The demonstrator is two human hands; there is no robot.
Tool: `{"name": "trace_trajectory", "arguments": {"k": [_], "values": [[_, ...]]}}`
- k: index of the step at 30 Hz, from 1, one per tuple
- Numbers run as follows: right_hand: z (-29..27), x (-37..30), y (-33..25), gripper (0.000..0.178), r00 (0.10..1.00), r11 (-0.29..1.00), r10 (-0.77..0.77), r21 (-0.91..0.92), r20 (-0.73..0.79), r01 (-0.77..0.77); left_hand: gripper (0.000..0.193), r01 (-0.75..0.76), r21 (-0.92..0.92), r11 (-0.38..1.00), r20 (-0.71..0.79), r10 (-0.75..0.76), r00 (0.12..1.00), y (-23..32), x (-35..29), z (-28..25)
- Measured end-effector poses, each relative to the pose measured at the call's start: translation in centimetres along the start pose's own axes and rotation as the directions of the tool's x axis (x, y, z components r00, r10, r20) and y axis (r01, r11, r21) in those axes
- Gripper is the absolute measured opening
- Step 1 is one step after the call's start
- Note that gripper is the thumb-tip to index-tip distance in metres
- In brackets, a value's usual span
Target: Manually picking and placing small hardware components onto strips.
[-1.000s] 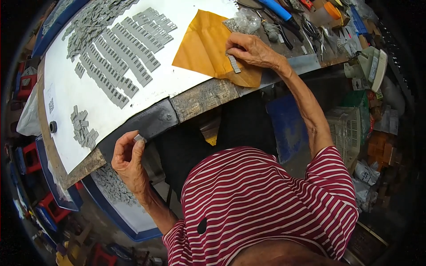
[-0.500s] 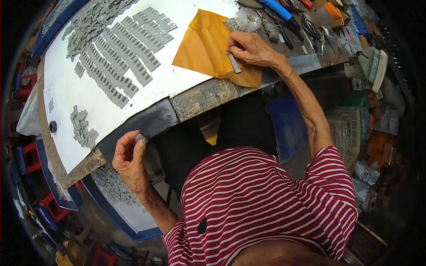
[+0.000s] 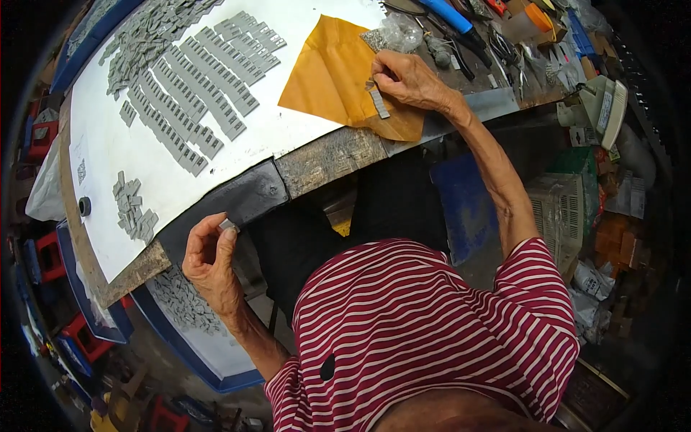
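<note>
Holding a small grey piece (image 3: pixel 227 225) in a narrow pinch of the left hand (image 3: pixel 206 263), seemingly just off the near left edge of the counter (image 3: pixel 331 155); could drop it below, into the blue tray (image 3: pixel 237 381) or past it, if letting that fingertip grip slacken. Curling the right hand (image 3: pixel 410 81) narrowly at the far end of a short strip of grey pieces (image 3: pixel 381 106), laid over the orange sheet (image 3: pixel 317 72); cannot tell, from this angle, whether gripping or merely touching. Could skew the strip by dragging a knuckle across or by rucking the creased sheet beneath. Showing farther left, on white paper (image 3: pixel 245 155), slanting rows of grey pieces (image 3: pixel 216 75) beside a loose heap (image 3: pixel 162 43); could jumble both with a careless sweep. Cluttered at far right with hand tools (image 3: pixel 507 47); could catch the sheet if shifted that way.
</note>
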State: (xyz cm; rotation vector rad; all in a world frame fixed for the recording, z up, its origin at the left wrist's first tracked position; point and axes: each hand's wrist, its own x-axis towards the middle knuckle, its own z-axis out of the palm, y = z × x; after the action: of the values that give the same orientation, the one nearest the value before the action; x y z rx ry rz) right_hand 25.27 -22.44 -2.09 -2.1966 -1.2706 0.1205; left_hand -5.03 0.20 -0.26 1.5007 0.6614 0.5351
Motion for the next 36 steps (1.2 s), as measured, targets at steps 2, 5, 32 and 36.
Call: {"name": "trace_trajectory", "arguments": {"k": [2,5,32,36], "values": [[0.0,0.0,0.1,0.01,1.0,1.0,-0.008,0.003,-0.004,0.008,0.019,0.003,-0.005,1.0,-0.006,-0.003,1.0,0.1,-0.1,0.1],[-0.1,-0.1,0.1,0.01,1.0,1.0,-0.01,0.007,-0.022,0.01,0.019,-0.005,-0.031,1.0,-0.011,0.005,1.0,0.0,-0.1,0.0],[0.4,-0.8,-0.5,0.011,0.996,0.997,0.073,0.0,-0.043,-0.073,0.015,0.081,-0.162,0.983,0.208,-0.046,0.977,0.9,-0.4,3.6],[0.6,-0.7,-0.4,0.009,0.996,0.997,-0.018,-0.078,-0.093,0.011,0.015,0.091,-0.144,0.985,0.215,-0.058,0.975,0.9,-0.6,3.7]]}}
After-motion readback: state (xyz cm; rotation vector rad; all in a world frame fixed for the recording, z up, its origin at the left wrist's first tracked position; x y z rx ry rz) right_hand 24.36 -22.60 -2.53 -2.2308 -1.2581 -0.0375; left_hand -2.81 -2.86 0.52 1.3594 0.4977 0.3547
